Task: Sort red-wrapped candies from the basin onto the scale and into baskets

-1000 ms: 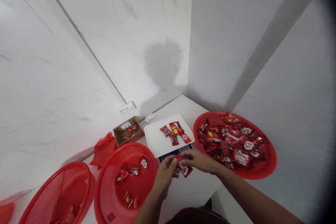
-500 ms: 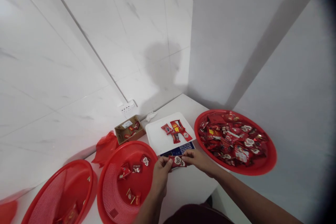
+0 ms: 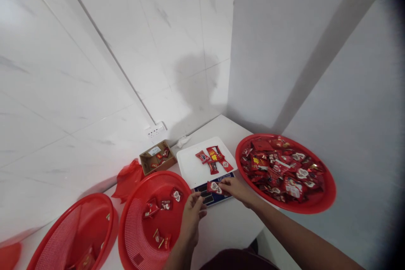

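Between the fingers of my right hand (image 3: 236,189) is a red wrapped candy (image 3: 214,187) with a white heart-shaped print, held above the front of a digital scale (image 3: 209,199). My left hand (image 3: 192,214) is a little to its left, fingers apart and curled, holding nothing. On the scale's white tray (image 3: 191,169), several red candy packets (image 3: 214,154) lie in a loose group. Beside my left hand stands a red plastic basket (image 3: 128,219) with several wrapped candies (image 3: 165,205) in it.
A large red basin (image 3: 329,194) heaped with candies stands at the right. Another red basket (image 3: 110,223) is at the far left. A small cardboard box (image 3: 147,168), a red plastic bag (image 3: 129,179) and a power socket (image 3: 156,130) are along the wall.
My left hand has let go of the candy and moved slightly down and away. My right hand holds the candy alone, a little higher, uncovering more of the scale's front panel.
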The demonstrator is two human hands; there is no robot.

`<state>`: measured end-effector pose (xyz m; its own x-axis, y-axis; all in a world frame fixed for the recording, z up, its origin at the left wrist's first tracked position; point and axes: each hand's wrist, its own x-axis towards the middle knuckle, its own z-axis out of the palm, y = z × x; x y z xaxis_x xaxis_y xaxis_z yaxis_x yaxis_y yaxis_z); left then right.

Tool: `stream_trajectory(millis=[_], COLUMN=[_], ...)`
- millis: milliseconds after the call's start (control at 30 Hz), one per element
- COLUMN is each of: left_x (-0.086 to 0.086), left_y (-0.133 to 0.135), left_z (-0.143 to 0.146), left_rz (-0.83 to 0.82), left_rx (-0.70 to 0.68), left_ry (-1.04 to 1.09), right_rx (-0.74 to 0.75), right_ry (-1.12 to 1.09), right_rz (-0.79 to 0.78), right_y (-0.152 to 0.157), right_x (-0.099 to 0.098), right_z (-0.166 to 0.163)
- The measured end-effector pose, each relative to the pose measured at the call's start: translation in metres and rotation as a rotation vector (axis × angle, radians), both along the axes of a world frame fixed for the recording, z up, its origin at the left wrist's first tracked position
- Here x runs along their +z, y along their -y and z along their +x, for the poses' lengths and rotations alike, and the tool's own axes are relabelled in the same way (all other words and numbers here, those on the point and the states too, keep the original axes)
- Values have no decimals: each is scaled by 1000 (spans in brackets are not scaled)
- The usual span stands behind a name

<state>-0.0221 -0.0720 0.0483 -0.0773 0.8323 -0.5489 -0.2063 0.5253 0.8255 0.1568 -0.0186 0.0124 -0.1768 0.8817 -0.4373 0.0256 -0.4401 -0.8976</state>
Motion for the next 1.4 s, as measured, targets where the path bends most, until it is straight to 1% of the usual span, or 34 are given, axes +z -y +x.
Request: stream_trajectory(millis=[67,133,233,333,400,467,600,700,733,800,867,967,1067,1133,1167,1233,1300,1367,1400], left_x=[-4,-6,-7,-8,-11,-15,-27,-33,-33,-33,-32,-29,-29,-30,-31,-32,-31,-25,-21], left_y=[2,3,5,10,13,16,19,18,18,18,17,17,18,19,20,21,21,19,18], left_z=[-2,-4,-6,-11,-16,-22,-29,-29,-28,-25,-22,-17,-16,-17,-17,-18,-17,-14,-11], left_rz=[-7,-14,-16,-19,-40,-61,-98,-145,-153,-159,-150,-136,-125,-129,-134,-140,-130,-112,-100], left_rx=[-14,-19,-20,-33,-46,-56,-62,-74,-80,-98,-116,-146,-168,-168,-164,-157,-165,-185,-198], left_ry=[6,10,19,31,24,10,18,35,37,36,29,17,13,7,1,-13,-15,-13,-10], right_rx=[-45,-77,-88,-67,-84,-128,-257,-344,-372,-414,-436,-433,-405,-395,-404,-474,-598,-709,-723], right_ry=[-34,-33,106,275,357,469,839,1134,1202,1261,1233,1131,1075,1063,1056,995,802,448,248], right_rz=[-17,-26,25,148,240,301,295,333,322,251,153,59,70,101,120,159,196,205,192], right_y=[-10,-19,-26,-23,-16,-7,11,16,15,10,3,-6,-8,-7,-5,-3,-3,-5,-6], right_x=[-5,-7,-9,-19,-27,-33,-40,-43,-44,-47,-50,-54,-56,-53,-50,-40,-27,-11,-3], right_z=[-6,-12,-13,3,24,53,123,172,185,204,213,212,204,199,197,193,185,171,161])
